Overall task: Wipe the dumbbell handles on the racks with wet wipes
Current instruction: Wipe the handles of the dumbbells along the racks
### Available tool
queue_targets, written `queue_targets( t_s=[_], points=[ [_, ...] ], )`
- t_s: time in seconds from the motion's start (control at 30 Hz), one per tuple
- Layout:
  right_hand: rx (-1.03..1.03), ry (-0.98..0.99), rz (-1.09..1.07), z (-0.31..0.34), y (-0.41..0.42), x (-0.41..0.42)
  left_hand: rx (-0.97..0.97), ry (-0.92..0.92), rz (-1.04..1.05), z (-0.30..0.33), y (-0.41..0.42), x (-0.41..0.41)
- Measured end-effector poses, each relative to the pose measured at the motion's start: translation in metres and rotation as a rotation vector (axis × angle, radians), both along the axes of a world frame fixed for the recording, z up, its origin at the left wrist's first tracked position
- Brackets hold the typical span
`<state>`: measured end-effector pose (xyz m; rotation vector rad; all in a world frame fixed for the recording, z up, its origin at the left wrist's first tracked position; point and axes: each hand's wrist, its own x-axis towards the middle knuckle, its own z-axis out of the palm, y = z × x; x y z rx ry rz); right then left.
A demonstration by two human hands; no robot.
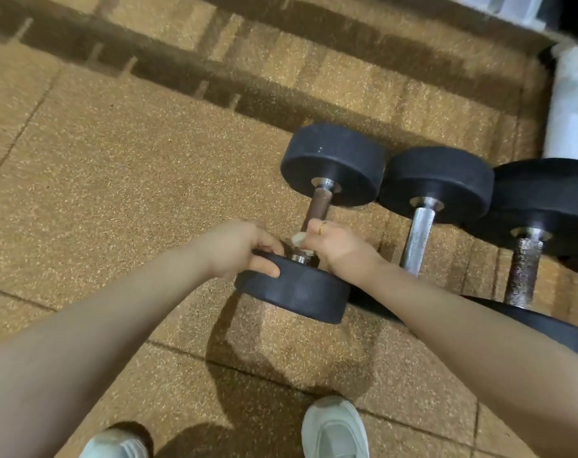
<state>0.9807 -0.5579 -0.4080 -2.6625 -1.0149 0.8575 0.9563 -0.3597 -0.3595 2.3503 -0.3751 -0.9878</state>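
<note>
A black dumbbell lies on the brown speckled floor, its near head (300, 294) toward me and its far head (333, 163) away. Its rusty brown handle (317, 208) runs between them. My left hand (244, 251) grips the top edge of the near head. My right hand (330, 241), with a gold ring, is closed around the lower end of the handle and holds a white wet wipe (298, 238) against it. Most of the wipe is hidden under the fingers.
Two more dumbbells lie to the right, one with a shiny handle (418, 236) and one with a rusty handle (523, 269). A white frame (568, 110) stands at the far right. My two white shoes (335, 428) are at the bottom edge.
</note>
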Motion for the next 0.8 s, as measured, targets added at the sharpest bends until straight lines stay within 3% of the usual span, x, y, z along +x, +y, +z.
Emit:
queue_targets(
  t_s=[0.13,0.27,0.4,0.43,0.53,0.67,0.73,0.8],
  points=[
    [0.079,0.089,-0.119,0.012,0.0,0.02,-0.003,-0.063,0.016,-0.002,0.002,-0.004],
    [0.135,-0.175,-0.462,0.017,0.005,0.045,-0.049,-0.068,0.074,-0.002,0.005,-0.008],
    [0.051,-0.248,-0.384,-0.004,0.001,0.036,-0.049,-0.041,0.044,-0.002,0.003,-0.002],
    [0.134,-0.203,-0.43,-0.006,0.0,0.031,-0.056,-0.034,0.046,-0.002,0.003,-0.001],
    [0.306,-0.058,-0.262,-0.005,-0.006,0.017,-0.099,-0.006,0.076,-0.004,0.004,-0.002],
    [0.232,0.155,0.048,0.0,-0.007,0.008,-0.094,0.027,0.093,-0.007,0.004,-0.003],
    [0.33,0.015,-0.124,0.009,0.0,0.02,-0.094,0.034,0.099,-0.008,0.004,-0.003],
    [0.332,-0.134,-0.427,0.011,0.004,0.036,-0.116,0.051,0.127,-0.009,0.005,-0.005]
  ],
)
